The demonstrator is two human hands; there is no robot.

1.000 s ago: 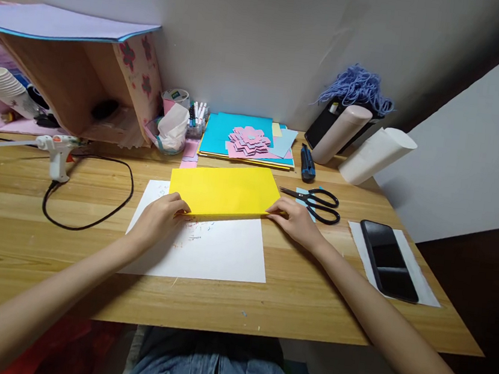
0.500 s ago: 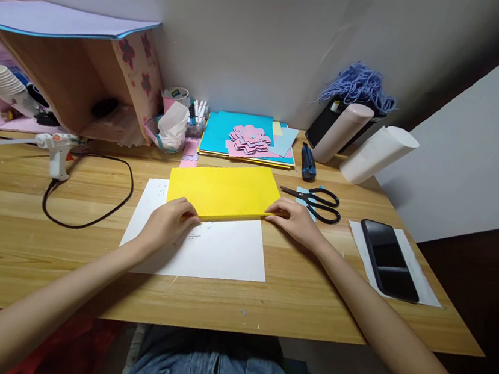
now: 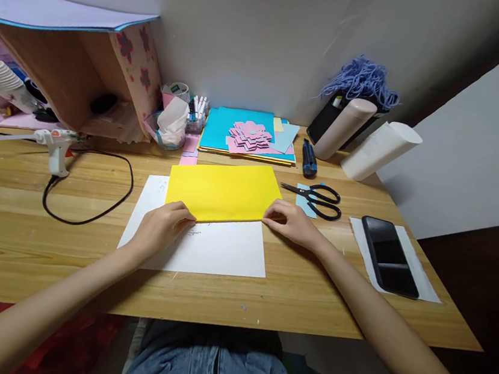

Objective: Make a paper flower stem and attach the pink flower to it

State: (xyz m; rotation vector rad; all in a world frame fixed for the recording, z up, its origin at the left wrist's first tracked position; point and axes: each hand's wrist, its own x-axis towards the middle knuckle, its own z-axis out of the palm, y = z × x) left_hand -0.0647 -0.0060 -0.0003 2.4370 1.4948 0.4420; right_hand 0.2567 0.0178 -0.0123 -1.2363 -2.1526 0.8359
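Note:
A yellow sheet of paper [image 3: 225, 191], apparently folded, lies over the far part of a white sheet [image 3: 223, 250] with small pen marks. At its near left corner, the fingers of my left hand [image 3: 163, 224] pinch the edge. The near right corner is pinched between the thumb and fingers of my right hand [image 3: 293, 221]. Just beyond my right hand lie black-handled scissors [image 3: 320, 200], resting partly on a small light blue paper piece [image 3: 305, 205].
A glue gun [image 3: 57, 151] with a looped cord stands at left, before a cardboard box [image 3: 138, 76]. Behind the yellow sheet, a pink paper flower [image 3: 250, 135] tops stacked coloured paper. A blue cutter [image 3: 309, 160], a paper roll [image 3: 381, 151] and a phone [image 3: 390, 256] are at right.
The near edge of the yellow sheet now sits slightly lower and looks flatter. Both hands have shifted a little toward me along with it, still at its corners.

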